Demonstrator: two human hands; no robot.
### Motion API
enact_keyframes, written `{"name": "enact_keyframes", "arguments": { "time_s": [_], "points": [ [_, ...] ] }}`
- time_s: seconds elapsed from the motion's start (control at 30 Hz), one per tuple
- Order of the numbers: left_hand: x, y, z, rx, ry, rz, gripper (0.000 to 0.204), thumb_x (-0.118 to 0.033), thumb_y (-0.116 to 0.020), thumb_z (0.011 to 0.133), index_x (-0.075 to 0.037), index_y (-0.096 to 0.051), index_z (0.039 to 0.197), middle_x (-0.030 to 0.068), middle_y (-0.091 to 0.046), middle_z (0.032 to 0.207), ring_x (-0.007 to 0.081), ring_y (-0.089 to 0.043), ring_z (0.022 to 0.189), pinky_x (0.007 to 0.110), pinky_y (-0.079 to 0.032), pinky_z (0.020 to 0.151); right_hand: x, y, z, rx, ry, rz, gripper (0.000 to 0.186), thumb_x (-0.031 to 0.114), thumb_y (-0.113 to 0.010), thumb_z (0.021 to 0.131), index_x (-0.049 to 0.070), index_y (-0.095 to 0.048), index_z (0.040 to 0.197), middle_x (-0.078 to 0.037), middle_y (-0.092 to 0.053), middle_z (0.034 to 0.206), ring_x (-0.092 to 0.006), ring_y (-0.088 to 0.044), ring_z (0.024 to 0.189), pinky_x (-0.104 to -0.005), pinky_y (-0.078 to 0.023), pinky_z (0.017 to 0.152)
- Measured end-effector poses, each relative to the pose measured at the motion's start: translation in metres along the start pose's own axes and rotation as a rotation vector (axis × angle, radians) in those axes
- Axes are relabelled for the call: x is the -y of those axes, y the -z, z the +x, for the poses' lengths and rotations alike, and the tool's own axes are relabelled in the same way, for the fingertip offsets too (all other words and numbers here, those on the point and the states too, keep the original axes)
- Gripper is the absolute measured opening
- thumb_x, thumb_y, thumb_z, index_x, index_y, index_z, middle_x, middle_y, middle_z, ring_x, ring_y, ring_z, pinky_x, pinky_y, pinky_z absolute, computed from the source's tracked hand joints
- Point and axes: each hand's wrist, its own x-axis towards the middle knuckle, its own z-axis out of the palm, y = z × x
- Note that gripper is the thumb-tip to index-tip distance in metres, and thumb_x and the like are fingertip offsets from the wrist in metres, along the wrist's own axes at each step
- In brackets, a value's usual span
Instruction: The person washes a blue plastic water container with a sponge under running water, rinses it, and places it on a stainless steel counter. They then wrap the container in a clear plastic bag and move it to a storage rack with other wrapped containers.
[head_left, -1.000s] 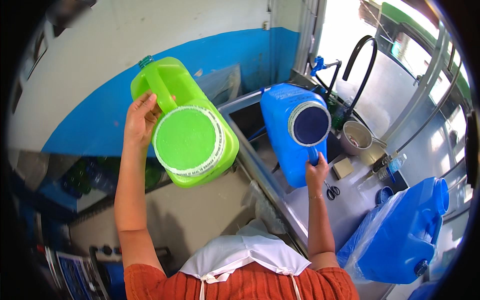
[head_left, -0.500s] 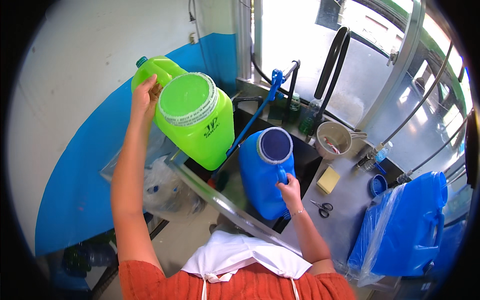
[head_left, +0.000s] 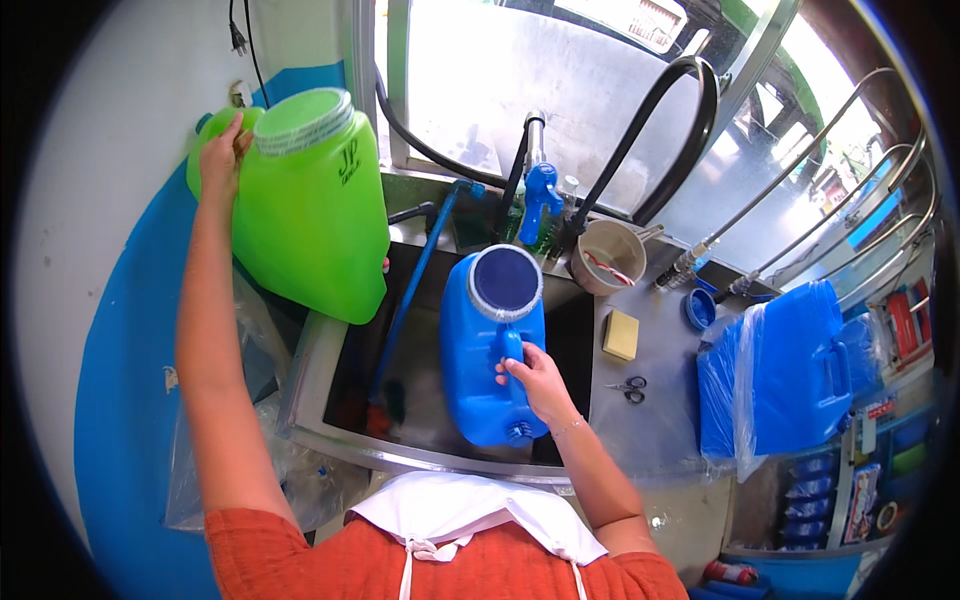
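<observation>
Green plastic fills the upper left: a large lime-green jug (head_left: 310, 205) with a ribbed green lid is raised above the left end of a steel sink (head_left: 320, 350). The person's left hand (head_left: 220, 150) is closed around the jug's handle at its far left side, arm stretched upward. The right hand (head_left: 535, 378) grips the handle of a blue plastic jug (head_left: 490, 350) with a dark blue round cap, which is held over the sink basin near its right side, cap end pointing toward the back wall.

Behind the basin, at the back edge of the sink unit, stands a tap with a blue lever (head_left: 540, 190), and a thick black hose (head_left: 650, 130) arches over it. Just right of the tap sits a small metal cup (head_left: 608, 258). On the steel counter to the right of the basin lie a yellow sponge (head_left: 621, 334) and, nearer the front edge, a small pair of scissors (head_left: 628, 388). Farther right, at the counter's right end, another blue jug (head_left: 790, 370) rests partly wrapped in clear plastic. The person wears an orange top with a white apron (head_left: 470, 510).
</observation>
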Motion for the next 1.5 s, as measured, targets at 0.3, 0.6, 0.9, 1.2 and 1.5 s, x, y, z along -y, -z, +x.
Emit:
{"name": "enact_keyframes", "arguments": {
  "time_s": [0.3,0.6,0.9,1.2,1.5],
  "points": [
    [-0.018,-0.020,-0.112,-0.334,-0.881,0.369,0.027,-0.023,-0.073,0.088,-0.004,-0.055,0.084,0.0027,-0.048,0.076,0.0119,-0.048,0.069,0.027,-0.041,0.063,-0.002,-0.037,0.015,-0.210,0.035,-0.582,0.041,0.037,-0.068,0.091,-0.002,-0.056,0.098,-0.008,-0.062,0.077,-0.0137,-0.059,0.062,-0.0303,-0.050,0.056],
    [0.135,-0.075,-0.338,0.955,-0.037,1.037,0.051,-0.029,-0.061,0.091,0.007,-0.043,0.123,0.0270,-0.065,0.096,0.0435,-0.064,0.096,0.047,-0.050,0.083,0.031,-0.051,-0.001,0.104,0.352,-1.136,0.023,0.013,-0.068,0.089,0.000,-0.067,0.108,-0.008,-0.068,0.079,-0.0146,-0.066,0.069,-0.0301,-0.054,0.066],
    [0.164,-0.049,-0.334,0.779,0.062,0.897,0.036,-0.026,-0.058,0.092,0.001,-0.043,0.109,0.0298,-0.065,0.090,0.0478,-0.063,0.087,0.053,-0.049,0.076,0.055,0.091,0.084,-0.350,0.269,-1.232,0.034,0.020,-0.069,0.085,0.004,-0.065,0.115,-0.013,-0.069,0.089,-0.0204,-0.066,0.072,-0.0341,-0.052,0.068],
    [0.155,-0.043,-0.325,0.845,0.256,0.821,0.041,-0.023,-0.056,0.091,0.001,-0.040,0.120,0.0311,-0.060,0.110,0.0458,-0.058,0.107,0.047,-0.045,0.092,0.030,0.076,0.278,-0.271,0.347,-0.801,0.074,0.010,-0.072,0.080,0.012,-0.039,0.146,-0.014,-0.058,0.118,-0.0183,-0.062,0.078,-0.0301,-0.054,0.059],
    [0.152,-0.026,-0.339,0.809,0.258,0.760,0.043,-0.021,-0.057,0.091,0.002,-0.039,0.122,0.0293,-0.055,0.121,0.0440,-0.053,0.116,0.045,-0.042,0.097,0.058,0.037,0.341,-0.406,0.309,-0.414,0.055,-0.001,-0.068,0.072,0.012,-0.044,0.120,-0.010,-0.058,0.092,-0.0189,-0.056,0.066,-0.0319,-0.043,0.048]
  ]
}}
